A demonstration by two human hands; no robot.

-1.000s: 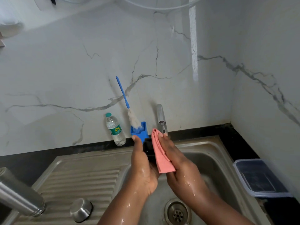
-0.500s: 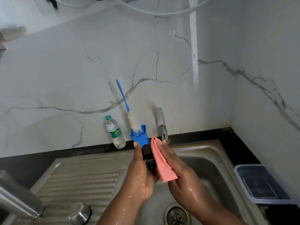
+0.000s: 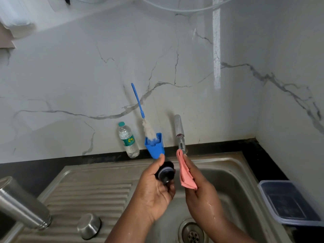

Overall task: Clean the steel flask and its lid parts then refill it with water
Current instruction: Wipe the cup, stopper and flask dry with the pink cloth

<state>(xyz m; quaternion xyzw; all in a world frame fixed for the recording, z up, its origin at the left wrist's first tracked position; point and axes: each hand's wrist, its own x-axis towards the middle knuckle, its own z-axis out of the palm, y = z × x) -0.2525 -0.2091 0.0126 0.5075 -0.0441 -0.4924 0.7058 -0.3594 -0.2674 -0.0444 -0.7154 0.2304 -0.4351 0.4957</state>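
Black lid stopper (image 3: 166,172) held over the sink (image 3: 228,165), left hand (image 3: 154,192) wrapped around it. Right hand (image 3: 198,188) pinches a folded pink cloth (image 3: 185,174) just beside the stopper, not touching. Steel flask (image 3: 21,206) lies on the drainboard at left, steel cap (image 3: 89,225) near it.

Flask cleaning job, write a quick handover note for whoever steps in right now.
Left hand: grip shut on the black stopper, held over the sink.
Right hand: holds the folded pink cloth, just apart from the stopper.
Steel flask lies at the left on the drainboard; steel cap sits upside down beside it.
Tap: no water seen running.
Bottle brush stands in its blue holder.
Done: cannot tell.
Left: finish wiping the stopper, rinse the parts, refill, reassemble.
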